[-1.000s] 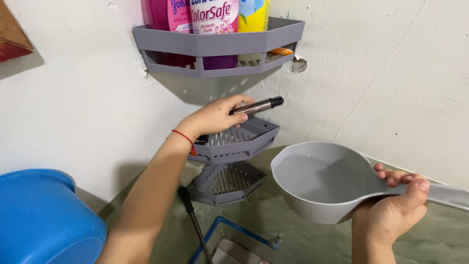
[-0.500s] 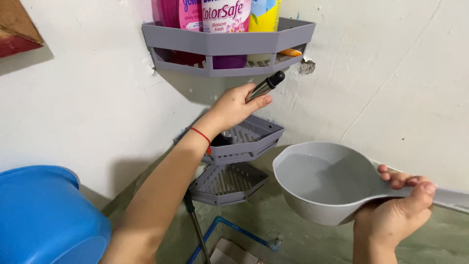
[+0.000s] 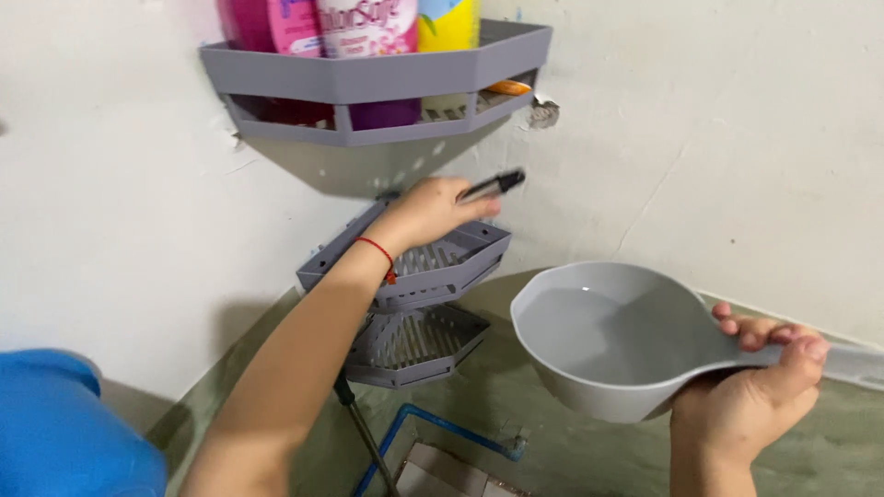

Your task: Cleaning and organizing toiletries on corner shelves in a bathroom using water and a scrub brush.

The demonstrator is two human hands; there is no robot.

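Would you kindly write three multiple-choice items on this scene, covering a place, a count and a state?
1. Where is the left hand?
A. above the middle corner shelf
B. inside the blue tub
C. on the floor

2. How many grey corner shelves show?
A. one
B. two
C. three

3. What is in the grey dipper held by the right hand?
A. sand
B. water
C. nothing

Answers: 1 A, it hovers there holding a slim dark tool; 2 C, top, middle and bottom tiers; 3 B, a clear water surface shows inside.
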